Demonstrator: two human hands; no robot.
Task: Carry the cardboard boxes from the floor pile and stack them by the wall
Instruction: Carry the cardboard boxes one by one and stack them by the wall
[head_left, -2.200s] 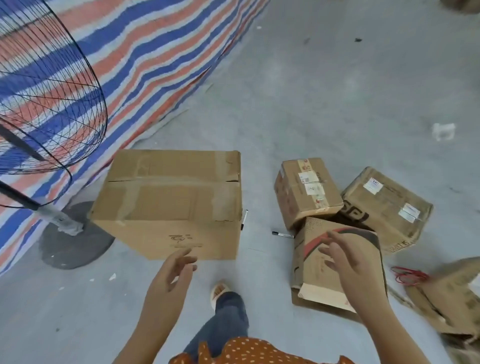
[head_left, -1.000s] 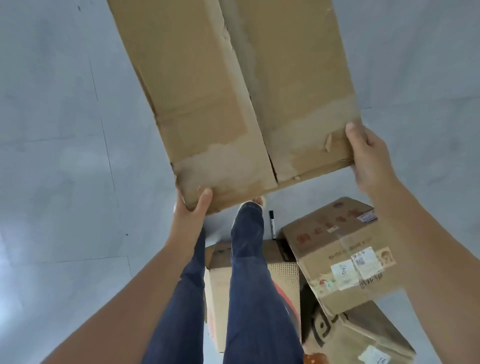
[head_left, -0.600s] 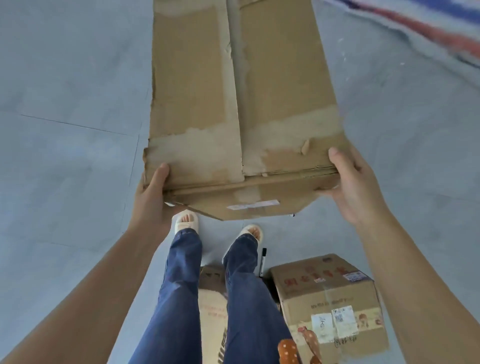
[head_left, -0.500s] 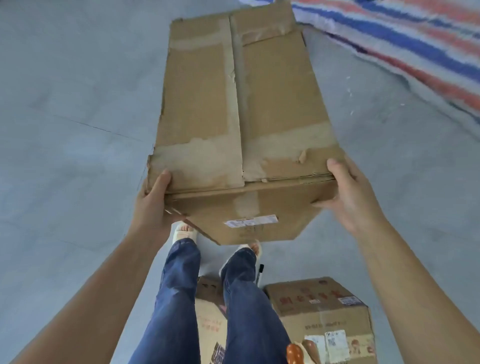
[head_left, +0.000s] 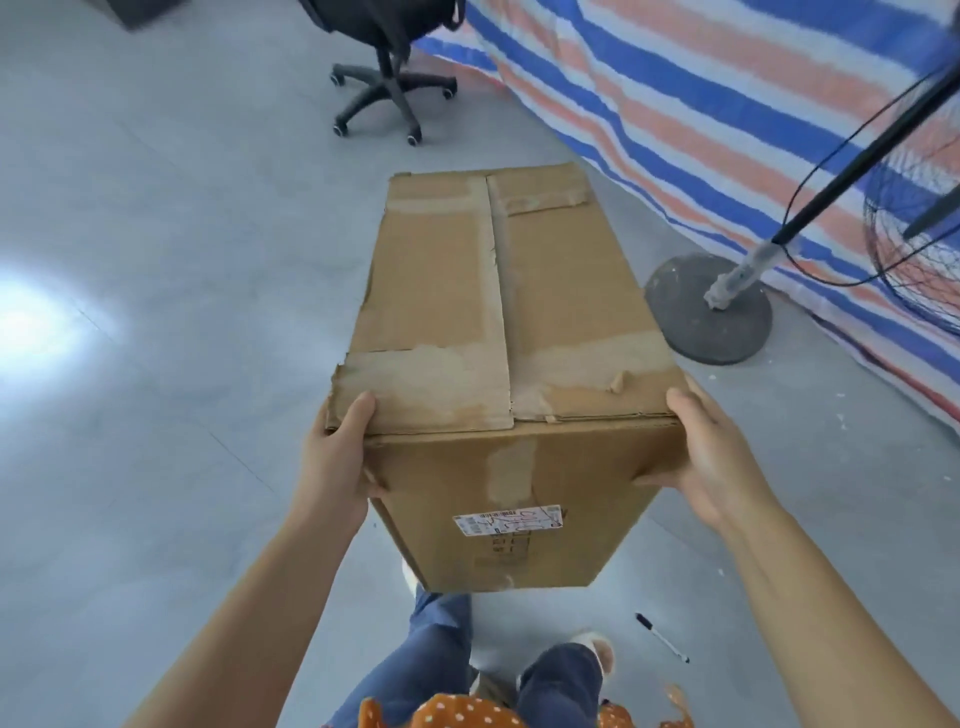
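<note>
Big cardboard box (head_left: 498, 332) is up off the grey floor (head_left: 156, 312), held out in front at arm's length! Left hand (head_left: 337, 457) clamps the near left corner, thumb on the taped top; right hand (head_left: 711, 462) grips the near right corner the same way. A white shipping label (head_left: 508, 518) faces the camera. Ahead: an office chair (head_left: 387, 78), a striped tarp (head_left: 727, 104), a fan stand's round base (head_left: 709, 306). A black marker (head_left: 662, 637) lies by the feet.
</note>
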